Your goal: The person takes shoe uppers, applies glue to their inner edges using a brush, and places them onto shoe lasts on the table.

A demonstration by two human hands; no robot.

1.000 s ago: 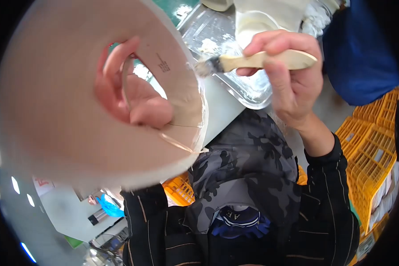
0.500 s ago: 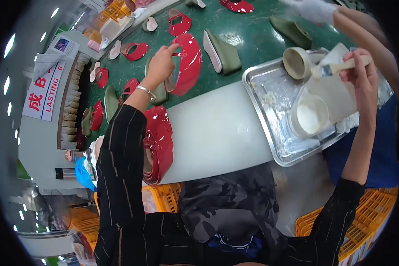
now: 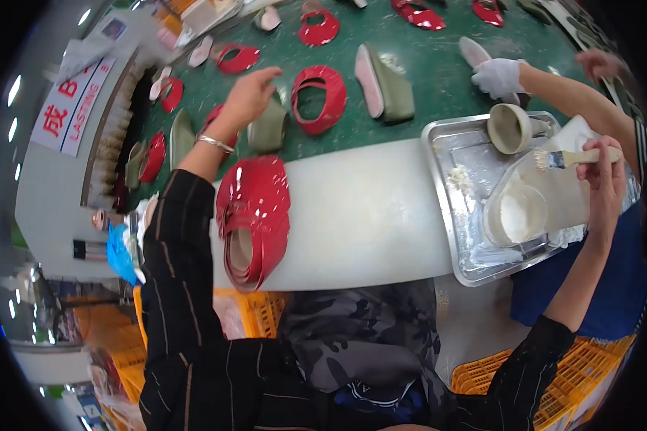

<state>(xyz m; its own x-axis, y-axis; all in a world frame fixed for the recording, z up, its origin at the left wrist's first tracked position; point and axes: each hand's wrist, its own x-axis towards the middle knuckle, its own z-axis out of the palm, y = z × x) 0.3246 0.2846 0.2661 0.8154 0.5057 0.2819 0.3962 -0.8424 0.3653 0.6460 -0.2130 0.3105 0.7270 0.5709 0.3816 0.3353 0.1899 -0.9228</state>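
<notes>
Green worktable (image 3: 431, 65) is strewn with shoe parts (image 3: 395, 90). At right of frame, brush (image 3: 576, 156) is grasped by right hand (image 3: 605, 176) near metal tray (image 3: 474, 147). Left hand (image 3: 250, 99), toward upper left, is held loose, unclenched; red upper (image 3: 335, 100) is laid just beside, at upper centre.

My right hand (image 3: 602, 178) covers part of the brush (image 3: 574, 157) handle. My left hand (image 3: 249, 102) hides the top of a green wedge (image 3: 268, 134); a red upper (image 3: 213, 115) sits partly behind that wrist. Red stack (image 3: 264, 187): lower layers mostly covered, count unclear. Co-worker's glove (image 3: 497, 77) masks part of a shoe (image 3: 471, 50). Their body's cropped right. Sign (image 3: 68, 115) partly under a sheet (image 3: 88, 59). Far-left background blurred.
</notes>
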